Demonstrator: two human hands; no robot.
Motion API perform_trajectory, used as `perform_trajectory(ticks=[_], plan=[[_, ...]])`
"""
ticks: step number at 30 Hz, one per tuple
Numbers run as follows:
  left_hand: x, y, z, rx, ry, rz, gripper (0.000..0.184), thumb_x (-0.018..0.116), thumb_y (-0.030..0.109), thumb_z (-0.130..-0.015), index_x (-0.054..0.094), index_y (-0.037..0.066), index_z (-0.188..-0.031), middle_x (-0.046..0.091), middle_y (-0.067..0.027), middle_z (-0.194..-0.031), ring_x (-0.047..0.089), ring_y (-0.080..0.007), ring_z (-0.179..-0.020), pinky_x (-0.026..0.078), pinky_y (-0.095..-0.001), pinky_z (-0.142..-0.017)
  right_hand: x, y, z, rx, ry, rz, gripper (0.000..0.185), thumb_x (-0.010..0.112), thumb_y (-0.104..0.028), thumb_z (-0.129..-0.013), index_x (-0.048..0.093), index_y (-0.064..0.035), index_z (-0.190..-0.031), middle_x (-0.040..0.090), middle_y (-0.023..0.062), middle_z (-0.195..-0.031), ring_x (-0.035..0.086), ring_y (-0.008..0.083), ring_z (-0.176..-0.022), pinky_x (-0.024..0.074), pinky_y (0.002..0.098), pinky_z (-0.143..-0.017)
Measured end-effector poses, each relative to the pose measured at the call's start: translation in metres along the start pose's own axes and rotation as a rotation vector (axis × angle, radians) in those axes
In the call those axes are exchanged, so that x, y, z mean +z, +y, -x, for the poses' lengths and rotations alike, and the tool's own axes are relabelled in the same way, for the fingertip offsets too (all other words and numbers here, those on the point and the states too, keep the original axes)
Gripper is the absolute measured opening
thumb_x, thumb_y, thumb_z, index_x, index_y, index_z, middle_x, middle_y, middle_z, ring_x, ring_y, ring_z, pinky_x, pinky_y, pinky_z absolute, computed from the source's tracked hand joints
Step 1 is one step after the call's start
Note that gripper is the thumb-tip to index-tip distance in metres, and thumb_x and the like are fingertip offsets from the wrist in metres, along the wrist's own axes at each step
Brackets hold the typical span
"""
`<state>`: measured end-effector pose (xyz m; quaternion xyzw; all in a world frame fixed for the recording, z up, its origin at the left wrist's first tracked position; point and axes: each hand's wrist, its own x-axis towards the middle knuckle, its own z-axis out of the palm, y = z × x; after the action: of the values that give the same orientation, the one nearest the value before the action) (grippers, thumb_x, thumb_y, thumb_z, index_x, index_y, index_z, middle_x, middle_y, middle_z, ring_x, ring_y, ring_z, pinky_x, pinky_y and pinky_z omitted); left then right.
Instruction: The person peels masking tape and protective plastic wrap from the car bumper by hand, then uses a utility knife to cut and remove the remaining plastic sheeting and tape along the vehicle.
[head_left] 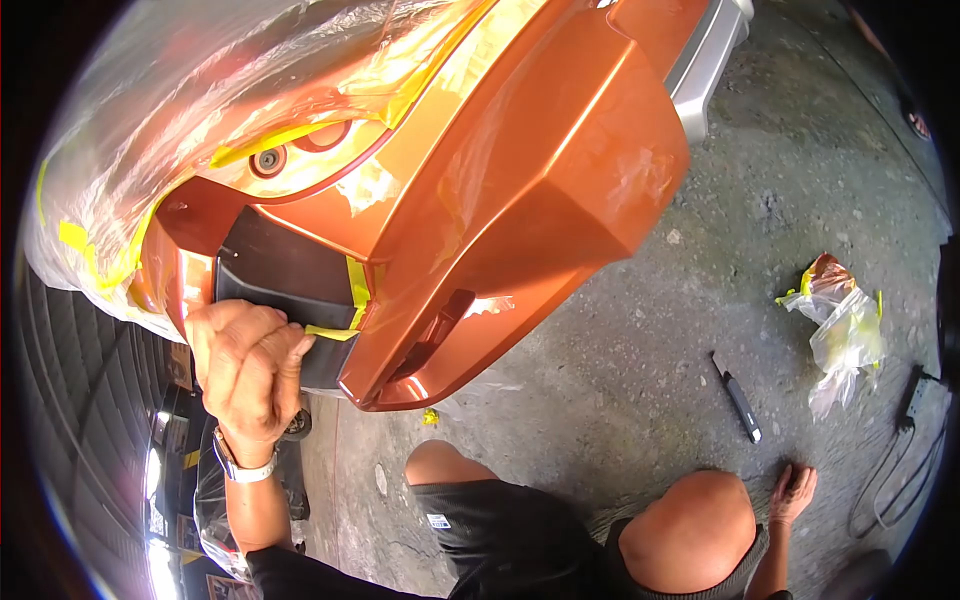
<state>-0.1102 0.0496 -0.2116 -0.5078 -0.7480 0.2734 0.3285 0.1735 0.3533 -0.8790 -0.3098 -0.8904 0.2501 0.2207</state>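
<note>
Basically, left hand (248,368): thumb and curled forefinger pressed together, pinching the near end of the yellow tape (357,283), other fingers bent over the lower edge of a black panel (290,255). Tape is at the panel's lower right corner, one leg up its right edge, the other along the lower edge to the fingertips; can't tell whether that end is lifted or flat. White-banded watch (243,463) on the left wrist. Black panel sits inside an orange body part (560,200), whose pointed lower end is just right of the panel's lower right corner. Round fastener (268,162) above the panel's upper edge. Clear plastic sheet (200,90) covers the orange part's upper left, with yellow masking strips on the sheet's edge. Silver piece (700,75) at the orange part's upper right end. Right hand (795,490) rests on the concrete floor (610,370) beside the right knee (690,530), fingers loosely apart, tips small in view. Left knee (448,462) is below the orange part's lower end, a small yellow scrap (430,416) on the floor just above it. Utility knife (740,405) lies on the floor above the right knee, crumpled plastic (843,330) farther right, power strip (912,400) with black cable (880,515) toward the floor's right edge.
</note>
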Motion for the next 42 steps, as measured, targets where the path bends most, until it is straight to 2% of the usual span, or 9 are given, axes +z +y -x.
perform_trajectory(ticks=[6,10,13,16,17,25,39,40,42], plan=[[-0.002,0.002,-0.007,-0.124,0.104,-0.014,0.01,0.074,-0.004,-0.082,0.066,-0.002,-0.087,0.064,-0.0144,-0.091,0.062,-0.0258,-0.083,0.051,-0.0352,-0.078,0.004,0.003,0.002,-0.01,0.023,0.007,0.011,0.063,-0.007,-0.091,0.054,-0.0005,-0.095,0.053,0.0179,-0.089,0.055,0.0402,-0.085,0.0445,0.0484,-0.074],[-0.001,0.003,-0.011,-0.189,0.135,-0.012,0.009,0.073,-0.004,-0.082,0.066,-0.003,-0.087,0.065,-0.0155,-0.093,0.063,-0.0247,-0.087,0.051,-0.0343,-0.08,0.004,0.005,0.003,-0.001,0.006,0.016,0.012,0.062,-0.008,-0.091,0.054,-0.0004,-0.096,0.053,0.0184,-0.091,0.055,0.0408,-0.086,0.045,0.0484,-0.075],[0.001,0.001,-0.013,-0.181,0.202,-0.038,0.01,0.076,-0.002,-0.081,0.067,-0.003,-0.085,0.064,-0.0141,-0.09,0.062,-0.0227,-0.082,0.055,-0.0346,-0.078,0.004,0.005,0.003,-0.004,0.003,0.033,0.013,0.062,-0.008,-0.091,0.055,-0.0005,-0.097,0.053,0.0184,-0.092,0.055,0.0408,-0.086,0.0452,0.0481,-0.076],[0.002,-0.001,-0.012,-0.276,0.237,0.038,0.008,0.072,-0.004,-0.083,0.065,-0.004,-0.087,0.063,-0.0152,-0.092,0.061,-0.0236,-0.086,0.057,-0.0447,-0.092,0.005,0.006,0.004,0.001,-0.002,0.036,0.013,0.062,-0.009,-0.091,0.054,-0.0005,-0.097,0.053,0.0182,-0.092,0.055,0.0407,-0.087,0.0453,0.0477,-0.076],[0.003,-0.001,-0.011,-0.277,0.237,0.038,0.008,0.072,-0.004,-0.083,0.065,-0.004,-0.087,0.063,-0.0152,-0.092,0.061,-0.0236,-0.086,0.057,-0.0447,-0.092,0.005,0.006,0.005,0.007,-0.001,0.035,0.013,0.062,-0.009,-0.091,0.054,-0.0006,-0.097,0.053,0.0181,-0.092,0.055,0.0407,-0.087,0.0454,0.0475,-0.077],[-0.005,-0.007,-0.004,-0.26,0.202,-0.018,0.01,0.075,-0.005,-0.08,0.066,-0.003,-0.085,0.063,-0.0135,-0.092,0.06,-0.0226,-0.083,0.051,-0.0335,-0.078,0.006,0.008,0.004,-0.004,0.012,0.036,0.013,0.062,-0.009,-0.091,0.054,-0.0006,-0.097,0.053,0.0179,-0.092,0.055,0.0404,-0.086,0.045,0.0476,-0.075],[-0.001,-0.008,0.002,-0.221,0.264,-0.045,0.014,0.077,-0.005,-0.074,0.068,-0.002,-0.084,0.063,-0.012,-0.09,0.062,-0.0233,-0.078,0.052,-0.0319,-0.068,0.006,0.003,0.002,-0.005,0.03,0.101,0.012,0.062,-0.01,-0.089,0.056,-0.0021,-0.095,0.054,0.0183,-0.091,0.056,0.0405,-0.086,0.0461,0.048,-0.076],[0.0,-0.009,0.002,-0.205,0.264,-0.048,0.015,0.078,-0.006,-0.074,0.068,-0.003,-0.085,0.062,-0.0121,-0.091,0.061,-0.0233,-0.076,0.052,-0.0326,-0.064,0.009,0.008,0.007,0.069,-0.035,0.086,0.015,0.062,-0.011,-0.09,0.058,-0.001,-0.1,0.057,0.0184,-0.095,0.057,0.0399,-0.089,0.047,0.047,-0.08],[0.0,-0.01,0.006,-0.218,0.265,-0.026,0.014,0.076,-0.005,-0.075,0.067,-0.003,-0.085,0.062,-0.0131,-0.09,0.061,-0.024,-0.077,0.052,-0.0326,-0.067,0.009,0.006,0.002,0.066,-0.024,0.096,0.015,0.062,-0.011,-0.091,0.058,-0.001,-0.101,0.057,0.0184,-0.095,0.057,0.0398,-0.09,0.047,0.0469,-0.08]])
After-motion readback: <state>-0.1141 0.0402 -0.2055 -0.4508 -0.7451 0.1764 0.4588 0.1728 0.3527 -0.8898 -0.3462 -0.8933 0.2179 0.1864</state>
